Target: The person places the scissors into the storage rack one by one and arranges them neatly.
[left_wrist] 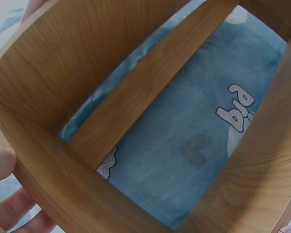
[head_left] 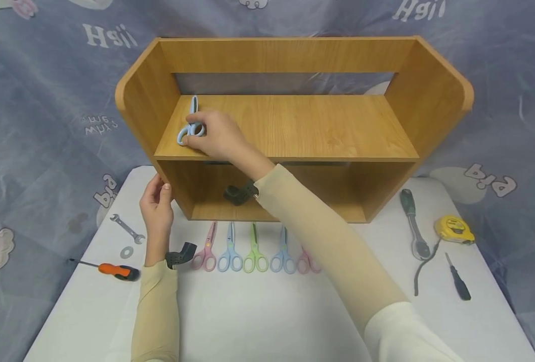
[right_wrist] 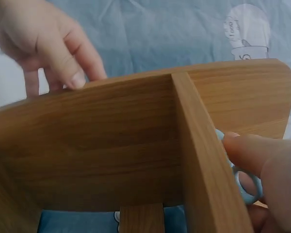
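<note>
On the upper board at the left end of a wooden shelf point(head_left: 285, 125), my right hand point(head_left: 219, 133) pinches light-blue scissors point(head_left: 193, 105) by the handle loops. The blades point toward the back. In the right wrist view the board edge hides part of these scissors point(right_wrist: 252, 196). My left hand point(head_left: 156, 211) rests against the outside of the left side panel, its thumb by the front edge. A row of scissors lies before the shelf: pink scissors point(head_left: 209, 246), blue scissors point(head_left: 230, 251), green scissors point(head_left: 254, 251), more blue scissors point(head_left: 283, 254) and pink scissors point(head_left: 307, 262) partly under my right arm.
At the left lie a wrench point(head_left: 127, 229), a washer point(head_left: 126, 252) and an orange-black screwdriver point(head_left: 115, 270). At the right are a ratchet point(head_left: 413, 221), a yellow tape measure point(head_left: 454, 230) with a strap, and a dark screwdriver point(head_left: 459, 281). A patterned cloth point(head_left: 50, 125) hangs behind.
</note>
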`<action>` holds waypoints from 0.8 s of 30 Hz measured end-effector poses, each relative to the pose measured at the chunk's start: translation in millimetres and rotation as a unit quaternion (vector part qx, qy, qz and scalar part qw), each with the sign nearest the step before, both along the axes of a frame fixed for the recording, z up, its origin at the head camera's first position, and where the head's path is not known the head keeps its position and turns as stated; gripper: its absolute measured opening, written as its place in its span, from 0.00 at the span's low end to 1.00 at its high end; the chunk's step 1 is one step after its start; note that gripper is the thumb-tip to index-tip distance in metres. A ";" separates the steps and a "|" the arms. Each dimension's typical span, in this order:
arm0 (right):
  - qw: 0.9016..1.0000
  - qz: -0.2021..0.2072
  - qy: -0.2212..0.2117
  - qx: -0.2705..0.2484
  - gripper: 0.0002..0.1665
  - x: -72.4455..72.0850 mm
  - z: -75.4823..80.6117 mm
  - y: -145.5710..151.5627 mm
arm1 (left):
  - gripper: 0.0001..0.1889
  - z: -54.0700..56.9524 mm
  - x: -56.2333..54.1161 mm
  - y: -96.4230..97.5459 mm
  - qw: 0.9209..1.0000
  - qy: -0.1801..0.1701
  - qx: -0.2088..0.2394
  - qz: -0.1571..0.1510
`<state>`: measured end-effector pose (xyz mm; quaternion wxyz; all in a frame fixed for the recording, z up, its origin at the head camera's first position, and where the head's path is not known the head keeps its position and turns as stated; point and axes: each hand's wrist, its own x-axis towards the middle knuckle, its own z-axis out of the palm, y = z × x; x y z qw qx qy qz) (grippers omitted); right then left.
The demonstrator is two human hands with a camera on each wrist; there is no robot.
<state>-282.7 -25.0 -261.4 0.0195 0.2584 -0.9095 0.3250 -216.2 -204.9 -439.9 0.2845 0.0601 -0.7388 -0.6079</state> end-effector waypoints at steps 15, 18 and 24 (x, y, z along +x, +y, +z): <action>0.998 -0.017 0.046 0.047 0.21 6.2 -5.3 0.0 | 0.21 -0.6 0.6 -0.8 1.000 -0.010 0.001 0.001; 0.996 -0.014 0.053 0.066 0.20 7.4 -5.1 -0.4 | 0.21 -0.2 1.1 -0.7 1.000 -0.008 0.004 -0.002; 0.994 -0.005 0.063 0.094 0.21 7.9 -5.9 -1.6 | 0.21 -0.2 1.7 -0.8 1.000 -0.005 0.004 -0.005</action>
